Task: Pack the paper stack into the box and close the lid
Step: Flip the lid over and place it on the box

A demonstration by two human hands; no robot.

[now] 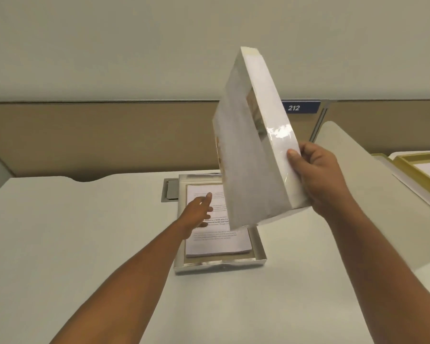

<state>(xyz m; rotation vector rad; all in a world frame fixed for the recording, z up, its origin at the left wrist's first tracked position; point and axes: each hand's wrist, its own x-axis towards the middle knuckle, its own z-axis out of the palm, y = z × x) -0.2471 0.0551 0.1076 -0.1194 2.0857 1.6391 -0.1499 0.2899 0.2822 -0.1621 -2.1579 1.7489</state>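
A shallow white box [220,265] lies on the table in front of me. The printed paper stack [219,240] rests inside it. My left hand [199,212] stretches flat over the top sheet, fingers apart, holding nothing. My right hand [315,175] grips the near corner of the white lid [253,145], which is raised and tilted steeply on edge above the right half of the box. The lid hides the far right part of the stack.
The white table [85,232] has a grey cable hatch [170,189] just behind the box on the left. A second desk at the right carries a yellow-rimmed tray [407,165] with paper. A beige partition with a "212" sign [299,108] runs behind.
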